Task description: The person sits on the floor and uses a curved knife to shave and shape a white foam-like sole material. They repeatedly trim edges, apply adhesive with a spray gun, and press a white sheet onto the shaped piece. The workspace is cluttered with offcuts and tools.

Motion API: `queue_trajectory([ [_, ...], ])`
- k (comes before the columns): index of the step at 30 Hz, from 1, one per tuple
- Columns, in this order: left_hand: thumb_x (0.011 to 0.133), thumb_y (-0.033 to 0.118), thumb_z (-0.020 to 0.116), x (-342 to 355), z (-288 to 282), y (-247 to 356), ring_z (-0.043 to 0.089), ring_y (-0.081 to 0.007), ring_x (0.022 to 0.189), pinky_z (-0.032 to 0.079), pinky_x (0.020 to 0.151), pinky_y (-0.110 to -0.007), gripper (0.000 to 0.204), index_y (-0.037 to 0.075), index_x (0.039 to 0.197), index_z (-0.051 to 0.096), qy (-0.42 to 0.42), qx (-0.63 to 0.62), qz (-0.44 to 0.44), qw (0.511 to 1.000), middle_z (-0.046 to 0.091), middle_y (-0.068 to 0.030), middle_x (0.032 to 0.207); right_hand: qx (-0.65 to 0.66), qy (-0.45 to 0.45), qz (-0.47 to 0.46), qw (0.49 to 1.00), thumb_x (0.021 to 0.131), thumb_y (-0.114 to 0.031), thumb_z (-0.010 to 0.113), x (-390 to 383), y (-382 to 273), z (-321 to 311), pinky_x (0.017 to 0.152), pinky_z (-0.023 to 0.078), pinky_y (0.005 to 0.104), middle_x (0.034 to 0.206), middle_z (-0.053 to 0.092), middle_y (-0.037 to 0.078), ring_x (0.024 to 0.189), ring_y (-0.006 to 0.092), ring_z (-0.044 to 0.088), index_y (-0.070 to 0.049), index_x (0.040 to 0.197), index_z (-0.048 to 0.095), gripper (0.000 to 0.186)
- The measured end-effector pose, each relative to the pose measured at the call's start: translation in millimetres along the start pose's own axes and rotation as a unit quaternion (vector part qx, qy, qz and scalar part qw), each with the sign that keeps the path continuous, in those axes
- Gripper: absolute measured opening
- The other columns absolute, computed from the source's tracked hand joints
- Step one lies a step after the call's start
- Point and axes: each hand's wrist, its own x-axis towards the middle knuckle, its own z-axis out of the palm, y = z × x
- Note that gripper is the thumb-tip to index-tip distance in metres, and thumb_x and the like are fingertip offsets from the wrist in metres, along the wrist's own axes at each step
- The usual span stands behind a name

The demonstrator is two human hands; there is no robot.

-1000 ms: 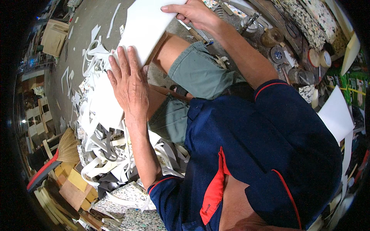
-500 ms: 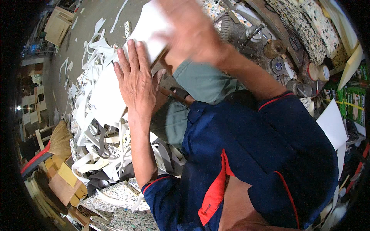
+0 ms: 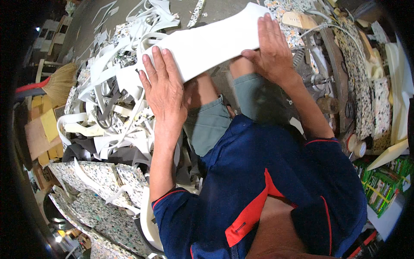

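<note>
A white foam-like sheet (image 3: 215,36) with curved edges lies crosswise over my knees at the top of the head view. My left hand (image 3: 166,86) rests on its left end, fingers stretched out and slightly apart. My right hand (image 3: 274,52) lies on the right end, fingers straight, with the thumb along the lower edge. Whether anything lies under the sheet is mostly hidden. A tangled heap of white offcuts and strips (image 3: 108,77) is beside and behind it on the left.
A straw broom (image 3: 60,86) with a red handle stands at left, near yellow boards (image 3: 47,125). Speckled foam slabs (image 3: 103,211) fill the lower left. At right are a cluttered ledge with metal tools (image 3: 315,80), tape rolls (image 3: 360,147), long speckled strips (image 3: 360,86) and green packages (image 3: 379,185).
The view has turned, and the sheet, which ran up and away, now lies more crosswise. My right hand, blurred earlier in motion, now rests flat on the sheet's right end.
</note>
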Motion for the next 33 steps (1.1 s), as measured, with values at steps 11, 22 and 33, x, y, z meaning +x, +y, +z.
queue_trajectory([
  [11,0.084,0.037,0.075,5,-1,1,0.024,-0.0437,0.15,0.025,0.119,-0.055,0.095,-0.004,0.155,0.026,-0.032,0.036,-0.024,0.999,0.025,-0.0244,0.162,0.193,0.0,-0.125,0.973,0.081,-0.081,0.048,28,-61,5,0.117,0.028,0.0545,0.149,0.043,0.03,0.142,0.042,0.039,0.011,0.145,0.04,0.112],
  [22,0.065,0.04,0.092,-56,29,-20,0.031,-0.0395,0.148,0.025,0.122,-0.047,0.111,0.003,0.153,0.036,0.026,-0.467,-0.248,0.849,0.04,-0.0261,0.155,0.061,-0.185,0.004,0.981,0.1,-0.062,0.031,32,4,-16,0.122,0.009,0.0586,0.162,0.013,0.034,0.152,0.0475,0.011,0.008,0.156,0.015,0.091],
  [33,0.071,0.035,0.088,-38,69,-9,0.035,-0.0462,0.144,0.02,0.116,-0.066,0.082,0.014,0.143,0.054,0.205,-0.496,-0.13,0.834,0.053,-0.0171,0.147,0.124,-0.168,-0.274,0.939,0.082,-0.09,0.022,61,-120,-39,0.121,0.011,0.0598,0.163,0.015,0.031,0.151,0.0471,0.015,0.002,0.159,0.013,0.12],
])
